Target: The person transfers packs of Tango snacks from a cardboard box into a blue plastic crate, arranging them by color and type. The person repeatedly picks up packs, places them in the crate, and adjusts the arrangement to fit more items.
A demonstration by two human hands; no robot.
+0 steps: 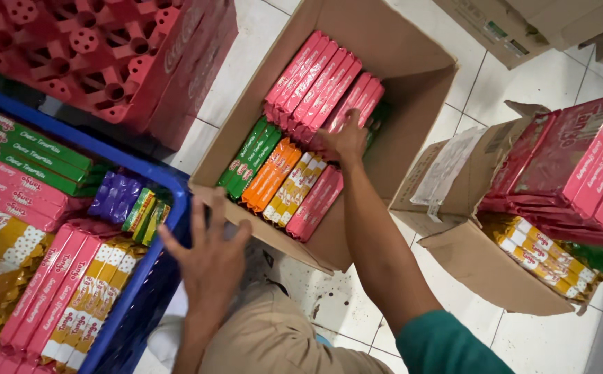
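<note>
My right hand (346,140) reaches into an open cardboard box (412,76) and presses on a row of pink snack packs (318,83) standing on edge. Below them in the same box lie green packs (249,156), orange packs (271,173), yellow-and-white packs (294,188) and more pink ones (315,203). My left hand (208,253) rests with fingers spread on the near edge of that box, holding nothing.
A blue crate (145,277) at left holds green, pink, yellow and purple packs. Red plastic crates (107,55) stand at top left. A second open carton (481,263) at right spills pink and yellow packs. White tiled floor (329,298) lies between.
</note>
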